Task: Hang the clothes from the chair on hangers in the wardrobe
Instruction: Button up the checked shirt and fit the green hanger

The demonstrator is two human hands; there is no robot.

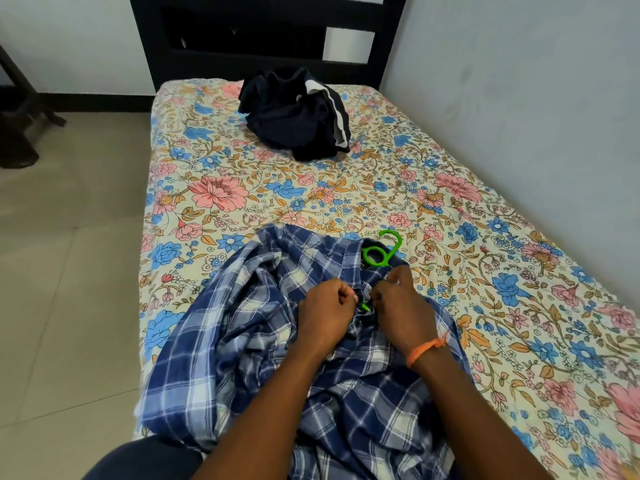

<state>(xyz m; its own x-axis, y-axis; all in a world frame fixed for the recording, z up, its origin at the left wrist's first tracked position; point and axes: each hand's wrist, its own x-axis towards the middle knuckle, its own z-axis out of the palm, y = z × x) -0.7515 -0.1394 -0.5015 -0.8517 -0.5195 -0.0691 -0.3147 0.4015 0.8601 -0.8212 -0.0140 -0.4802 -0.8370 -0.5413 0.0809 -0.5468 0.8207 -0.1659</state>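
Observation:
A blue and white checked shirt lies spread on the near part of the bed. A green plastic hanger sits inside it, its hook sticking out past the collar; most of the hanger is hidden under the cloth. My left hand and my right hand meet just below the collar, each pinching an edge of the shirt front. A short green piece of the hanger shows between them. A dark navy garment with white trim lies crumpled near the head of the bed.
The bed has a floral sheet and stands against a pale wall on the right, with a dark headboard behind. Tiled floor runs along the left. Dark wooden furniture stands at the far left.

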